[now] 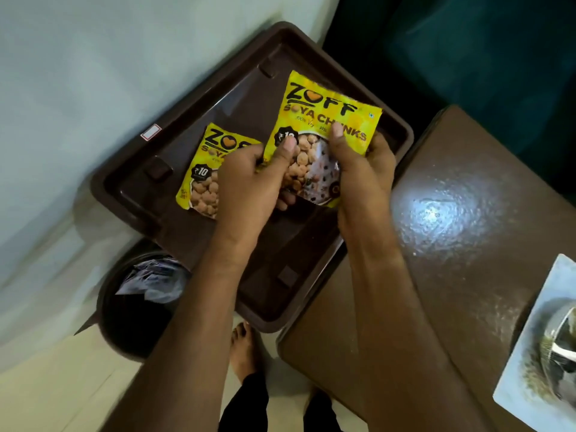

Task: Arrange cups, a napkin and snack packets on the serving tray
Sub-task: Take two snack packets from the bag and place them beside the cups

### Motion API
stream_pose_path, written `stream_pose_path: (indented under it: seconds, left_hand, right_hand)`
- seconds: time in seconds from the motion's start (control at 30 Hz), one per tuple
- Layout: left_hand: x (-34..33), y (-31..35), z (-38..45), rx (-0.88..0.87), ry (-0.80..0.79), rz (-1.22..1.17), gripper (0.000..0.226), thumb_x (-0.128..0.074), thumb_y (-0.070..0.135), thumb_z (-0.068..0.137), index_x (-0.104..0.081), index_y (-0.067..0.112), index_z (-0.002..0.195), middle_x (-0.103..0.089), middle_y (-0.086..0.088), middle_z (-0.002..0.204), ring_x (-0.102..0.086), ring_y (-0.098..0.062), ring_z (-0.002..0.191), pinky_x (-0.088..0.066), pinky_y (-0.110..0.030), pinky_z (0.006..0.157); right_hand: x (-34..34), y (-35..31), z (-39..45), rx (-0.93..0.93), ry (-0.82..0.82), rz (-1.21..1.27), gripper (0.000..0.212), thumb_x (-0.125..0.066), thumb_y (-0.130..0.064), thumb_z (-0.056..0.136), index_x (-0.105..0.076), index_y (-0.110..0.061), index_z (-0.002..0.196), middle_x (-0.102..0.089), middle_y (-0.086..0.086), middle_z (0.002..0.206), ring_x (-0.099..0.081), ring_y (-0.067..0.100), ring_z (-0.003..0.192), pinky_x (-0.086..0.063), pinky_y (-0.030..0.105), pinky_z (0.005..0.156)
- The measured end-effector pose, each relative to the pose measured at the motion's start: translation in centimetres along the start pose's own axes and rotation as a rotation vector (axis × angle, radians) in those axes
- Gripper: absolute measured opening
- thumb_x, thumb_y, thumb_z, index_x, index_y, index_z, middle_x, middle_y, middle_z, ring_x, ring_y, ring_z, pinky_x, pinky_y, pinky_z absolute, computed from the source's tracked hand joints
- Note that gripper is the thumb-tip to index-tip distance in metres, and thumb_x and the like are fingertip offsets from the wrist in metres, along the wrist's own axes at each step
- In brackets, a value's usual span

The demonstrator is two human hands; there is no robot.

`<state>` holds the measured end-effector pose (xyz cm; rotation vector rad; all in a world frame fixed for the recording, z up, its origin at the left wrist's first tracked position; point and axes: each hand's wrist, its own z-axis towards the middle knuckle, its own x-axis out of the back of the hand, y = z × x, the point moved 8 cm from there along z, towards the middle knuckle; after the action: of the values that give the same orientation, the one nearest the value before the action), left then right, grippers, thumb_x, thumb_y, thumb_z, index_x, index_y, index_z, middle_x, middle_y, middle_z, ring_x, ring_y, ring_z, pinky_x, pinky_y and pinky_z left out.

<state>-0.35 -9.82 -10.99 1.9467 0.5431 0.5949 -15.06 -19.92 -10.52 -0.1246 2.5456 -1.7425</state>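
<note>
A dark brown serving tray [134, 185] lies tilted across the view, one corner over the brown table. A yellow soya chunks packet [330, 113] is held above the tray's middle by both hands: my left hand [249, 185] pinches its lower left edge, and my right hand [361, 169] grips its lower right with the thumb on the front. A second yellow packet [202, 169] of the same kind lies flat on the tray to the left, partly hidden under my left hand. No cups or napkin are visible on the tray.
A glossy brown table [461, 213] fills the right side, with a white plate [523, 363] holding something dark at its right edge. A dark bin [137, 307] with crumpled wrappers stands below the tray. A pale wall is on the left, and my bare foot [246, 347] is on the floor.
</note>
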Motion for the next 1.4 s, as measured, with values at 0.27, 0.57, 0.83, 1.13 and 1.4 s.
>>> stream_pose_path:
  seconds: [0.27,0.57,0.83,1.13,1.4]
  left_hand:
    - [-0.2,-0.9,-0.9,-0.027,-0.082,-0.147,0.01,-0.071,0.03,0.098,-0.069,0.028,0.108,-0.072,0.005,0.061,-0.058,-0.005,0.043,-0.042,-0.018,0.04]
    - [6.9,0.7,1.0,-0.132,0.276,0.779,0.046,-0.07,0.038,0.095,-0.064,0.006,0.128,-0.064,-0.019,0.129,-0.057,-0.037,0.126,-0.043,-0.045,0.104]
    - [7.4,-1.1,2.1,0.075,0.213,0.635,0.07,-0.089,0.048,0.074,-0.063,0.008,0.126,-0.071,-0.015,0.125,-0.065,-0.035,0.121,-0.05,-0.042,0.099]
    - [7.5,-2.9,2.4,0.125,0.146,0.409,0.043,-0.085,0.033,0.08,-0.068,0.016,0.117,-0.077,-0.004,0.115,-0.072,-0.028,0.11,-0.056,-0.049,0.103]
    - [8.2,-3.5,1.6,0.197,0.134,-0.078,0.021,-0.075,0.014,0.094,-0.073,0.014,0.115,-0.079,-0.006,0.11,-0.077,-0.023,0.102,-0.061,-0.047,0.1]
  right_hand:
    - [1.6,-2.1,-0.1,0.191,0.186,-0.216,0.028,-0.05,-0.029,0.109,-0.053,-0.019,0.083,-0.064,-0.005,0.076,-0.063,0.006,0.068,-0.055,0.03,0.064]
    - [2.5,-1.6,-0.6,0.16,0.123,-0.021,0.019,-0.046,-0.023,0.11,-0.056,-0.015,0.096,-0.071,0.013,0.1,-0.073,0.035,0.097,-0.061,0.054,0.089]
    - [2.2,-0.9,-0.7,0.111,0.081,-0.146,0.012,-0.051,-0.024,0.108,-0.057,-0.014,0.104,-0.071,0.022,0.113,-0.071,0.039,0.107,-0.059,0.06,0.092]
    - [2.1,-0.1,-0.5,-0.14,-0.051,0.181,0.034,-0.056,-0.031,0.106,-0.064,-0.007,0.128,-0.077,0.012,0.119,-0.075,0.031,0.109,-0.057,0.06,0.099]
    - [3.2,0.1,-0.8,-0.071,-0.098,0.136,0.059,-0.089,-0.009,0.075,-0.062,0.002,0.127,-0.077,0.017,0.114,-0.077,0.035,0.102,-0.061,0.057,0.094]
